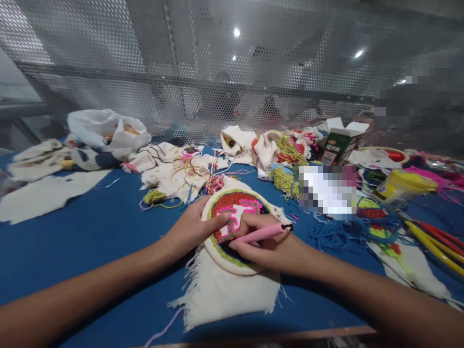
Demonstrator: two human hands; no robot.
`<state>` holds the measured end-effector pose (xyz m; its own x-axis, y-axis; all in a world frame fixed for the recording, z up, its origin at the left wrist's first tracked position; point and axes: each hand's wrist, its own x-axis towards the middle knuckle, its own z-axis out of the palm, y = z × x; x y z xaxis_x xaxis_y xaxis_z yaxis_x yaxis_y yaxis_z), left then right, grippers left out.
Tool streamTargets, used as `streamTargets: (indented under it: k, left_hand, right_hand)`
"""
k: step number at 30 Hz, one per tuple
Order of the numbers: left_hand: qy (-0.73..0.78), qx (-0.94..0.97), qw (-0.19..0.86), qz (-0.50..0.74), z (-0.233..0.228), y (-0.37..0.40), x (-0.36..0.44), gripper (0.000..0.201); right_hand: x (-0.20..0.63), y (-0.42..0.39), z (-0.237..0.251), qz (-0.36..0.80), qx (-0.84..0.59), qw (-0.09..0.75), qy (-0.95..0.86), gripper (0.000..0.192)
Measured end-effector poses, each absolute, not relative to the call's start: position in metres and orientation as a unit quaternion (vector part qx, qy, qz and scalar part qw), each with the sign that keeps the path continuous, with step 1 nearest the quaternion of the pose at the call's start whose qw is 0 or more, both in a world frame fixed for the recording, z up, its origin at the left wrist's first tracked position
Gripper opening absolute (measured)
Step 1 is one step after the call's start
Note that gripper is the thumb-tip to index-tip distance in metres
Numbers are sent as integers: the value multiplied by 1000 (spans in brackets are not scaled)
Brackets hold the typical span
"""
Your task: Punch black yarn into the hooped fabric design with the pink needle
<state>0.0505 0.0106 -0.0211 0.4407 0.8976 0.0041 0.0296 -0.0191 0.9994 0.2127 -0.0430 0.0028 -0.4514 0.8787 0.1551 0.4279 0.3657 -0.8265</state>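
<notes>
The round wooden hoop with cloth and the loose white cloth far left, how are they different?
The round wooden hoop with cloth carries colourful stitching; the loose white cloth is plain. The left hand steadies the hoop; nothing touches the loose cloth. Both lie on the blue table.

Open blue counter (90, 232) is lying to the left of the left hand (192, 227), giving a clear lane in from that side, bounded only by a flat cloth scrap (39, 195) farther left. Ahead of the embroidery hoop (217, 251), heaped cloths and yarn (174, 169) are blocking the way, with a white plastic bag (105, 128) behind them. To the right of the right hand (268, 246), tangled blue yarn (333, 234), a yellow tub (402, 186), long yellow and red tools (435, 244) and a green carton (335, 142) are crowding the counter. A perforated metal wall (232, 72) is closing off the far side.
</notes>
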Motion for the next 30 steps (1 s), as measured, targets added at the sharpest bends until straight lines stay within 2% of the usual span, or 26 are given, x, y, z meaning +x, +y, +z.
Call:
streamTargets:
  k: [5, 17, 30]
  left_hand:
    - [355, 634, 581, 367, -24, 10, 44, 46]
    - [356, 642, 572, 365, -23, 6, 41, 46]
    - [366, 632, 580, 360, -22, 6, 42, 51]
  right_hand:
    - [212, -43, -1, 372, -493, 350, -704, 21]
    - [218, -45, -8, 424, -436, 472, -638, 20]
    - [218, -45, -7, 427, -445, 498, -609, 20]
